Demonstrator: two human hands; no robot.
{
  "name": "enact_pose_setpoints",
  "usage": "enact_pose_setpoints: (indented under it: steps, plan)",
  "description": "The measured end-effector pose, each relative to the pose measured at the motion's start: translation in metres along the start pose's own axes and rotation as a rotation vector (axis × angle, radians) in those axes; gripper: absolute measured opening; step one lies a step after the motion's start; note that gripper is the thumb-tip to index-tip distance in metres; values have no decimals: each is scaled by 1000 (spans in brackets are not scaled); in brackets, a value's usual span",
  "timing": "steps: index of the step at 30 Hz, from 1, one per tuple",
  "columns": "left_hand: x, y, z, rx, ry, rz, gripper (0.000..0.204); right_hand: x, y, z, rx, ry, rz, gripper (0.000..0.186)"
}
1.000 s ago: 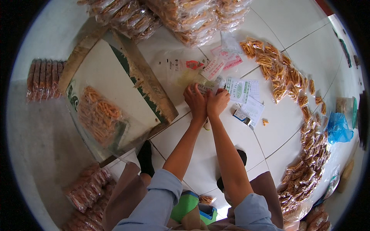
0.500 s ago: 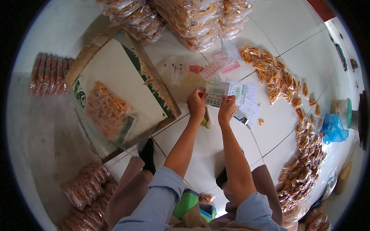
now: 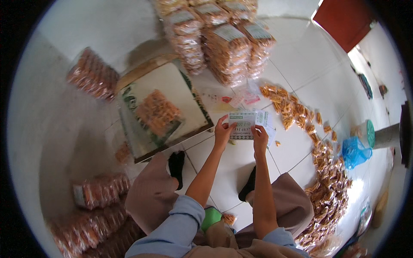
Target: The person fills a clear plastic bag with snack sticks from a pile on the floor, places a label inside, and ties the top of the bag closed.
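Between my two hands I hold up a white and green printed paper label (image 3: 241, 125), flat and facing me, above the tiled floor. My left hand (image 3: 223, 130) pinches its left edge. My right hand (image 3: 259, 136) grips the right edge. Behind it lie more loose printed papers (image 3: 267, 121), partly hidden by the held one. To the left stands a low board-topped table (image 3: 148, 80) with a worn wooden rim. On it rests a clear bag of orange-brown snack sticks (image 3: 157, 112), with a dark green printed sheet at its lower end.
Stacked snack packs (image 3: 226, 47) rise at the back. Many small snack bags (image 3: 329, 185) curve along the right. More packs lie at far left (image 3: 94, 75) and lower left (image 3: 92, 215). A blue plastic bag (image 3: 356, 152) sits by a green-lidded tub (image 3: 369, 132).
The label in my hands has been raised and turned flatter toward me, now showing its whole face. My view has tilted up, so more of the back stacks shows.
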State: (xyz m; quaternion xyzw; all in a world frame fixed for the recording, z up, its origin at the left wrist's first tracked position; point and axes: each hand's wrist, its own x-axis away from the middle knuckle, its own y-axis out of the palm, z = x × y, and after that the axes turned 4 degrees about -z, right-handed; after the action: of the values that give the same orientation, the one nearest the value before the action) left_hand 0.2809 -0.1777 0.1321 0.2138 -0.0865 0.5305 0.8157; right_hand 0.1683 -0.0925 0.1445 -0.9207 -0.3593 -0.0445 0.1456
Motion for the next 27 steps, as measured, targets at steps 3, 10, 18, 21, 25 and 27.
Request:
enact_pose_setpoints:
  steps: [3,10,18,21,25,27]
  plan:
    - [39,-32,41,8,237,43,28,48,19,-45,-580,25,-211,31]
    - [107,-112,59,116,406,269,32,112,107,-45,-882,82,-368,23]
    - [115,-213,23,-898,709,403,48,139,96,42,-759,466,-402,32]
    - [91,-221,29,-869,701,325,49,124,109,48,-768,482,-510,26]
    - [61,-239,49,-991,826,351,48,110,142,40,-804,495,-649,20]
    - [55,-231,55,-967,713,325,48,100,147,39,-822,508,-667,21]
